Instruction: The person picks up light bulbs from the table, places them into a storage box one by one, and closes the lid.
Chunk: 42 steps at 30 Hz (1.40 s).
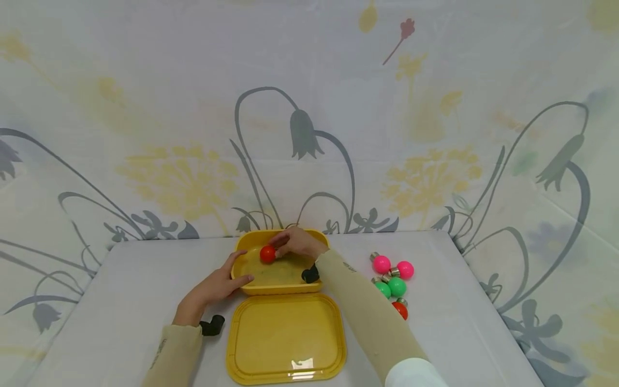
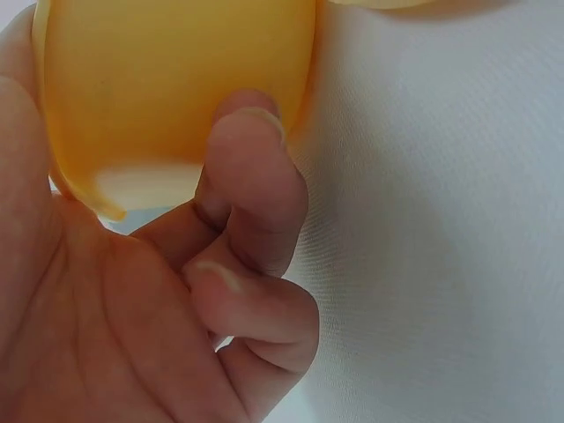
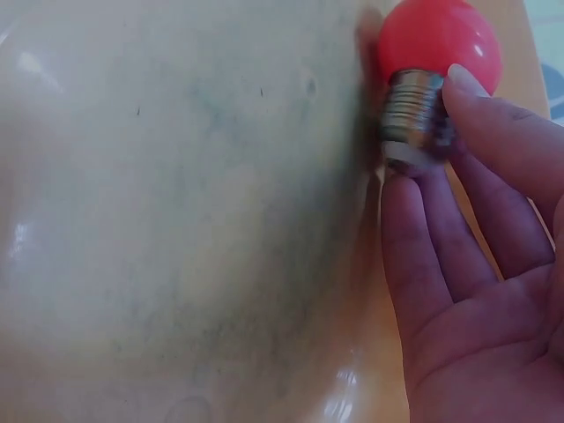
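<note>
My right grip (image 1: pixel 297 243) pinched a red bulb (image 1: pixel 267 254) inside the yellow box (image 1: pixel 282 290), toward its left side, my thumb where the round end met the metal base (image 3: pixel 412 110) and my fingers across from it. I could not tell whether the bulb touched the floor of the box. My left grip (image 1: pixel 215 286) held the box near its left front corner, thumb over the rim and some fingers curled against the outer wall. Doing this well, I judged, called for a light squeeze borne mostly by the metal, since the round end looked smooth and might slip or crack. Easing the bulb down seemed safer than dropping it, as it could roll. My left hold needed only enough firmness to stop the box sliding against the yellow lid (image 1: pixel 286 338), just nearer me on the bench (image 1: pixel 121 301).
</note>
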{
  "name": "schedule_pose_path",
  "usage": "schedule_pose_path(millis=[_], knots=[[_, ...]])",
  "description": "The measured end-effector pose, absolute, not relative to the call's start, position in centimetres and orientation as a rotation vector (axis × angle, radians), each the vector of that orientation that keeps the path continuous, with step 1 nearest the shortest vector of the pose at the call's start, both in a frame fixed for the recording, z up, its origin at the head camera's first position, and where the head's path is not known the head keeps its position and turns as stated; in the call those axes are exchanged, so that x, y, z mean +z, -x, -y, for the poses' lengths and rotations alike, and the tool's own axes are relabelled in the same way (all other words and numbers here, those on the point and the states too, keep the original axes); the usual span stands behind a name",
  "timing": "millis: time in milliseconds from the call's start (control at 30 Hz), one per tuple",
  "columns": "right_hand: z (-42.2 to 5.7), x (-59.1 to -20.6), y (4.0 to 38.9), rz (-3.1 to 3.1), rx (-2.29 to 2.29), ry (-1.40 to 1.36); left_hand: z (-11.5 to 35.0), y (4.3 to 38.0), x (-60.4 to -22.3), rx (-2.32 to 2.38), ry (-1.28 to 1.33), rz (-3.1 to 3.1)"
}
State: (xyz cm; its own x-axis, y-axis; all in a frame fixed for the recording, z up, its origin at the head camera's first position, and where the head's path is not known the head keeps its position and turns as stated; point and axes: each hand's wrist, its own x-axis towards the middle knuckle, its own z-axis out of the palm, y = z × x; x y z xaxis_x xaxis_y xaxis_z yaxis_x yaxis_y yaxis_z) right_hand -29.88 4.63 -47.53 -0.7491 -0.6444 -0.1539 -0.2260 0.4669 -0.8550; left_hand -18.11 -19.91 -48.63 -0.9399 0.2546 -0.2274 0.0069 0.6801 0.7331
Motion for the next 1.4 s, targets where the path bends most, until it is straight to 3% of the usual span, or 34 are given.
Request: schedule_pose_path(millis=[1400], knots=[[-7.5, -44.3, 30.0, -2.229, -1.468, 0.704, 19.8, 18.1, -48.9, 1.112, -0.138, -2.597]])
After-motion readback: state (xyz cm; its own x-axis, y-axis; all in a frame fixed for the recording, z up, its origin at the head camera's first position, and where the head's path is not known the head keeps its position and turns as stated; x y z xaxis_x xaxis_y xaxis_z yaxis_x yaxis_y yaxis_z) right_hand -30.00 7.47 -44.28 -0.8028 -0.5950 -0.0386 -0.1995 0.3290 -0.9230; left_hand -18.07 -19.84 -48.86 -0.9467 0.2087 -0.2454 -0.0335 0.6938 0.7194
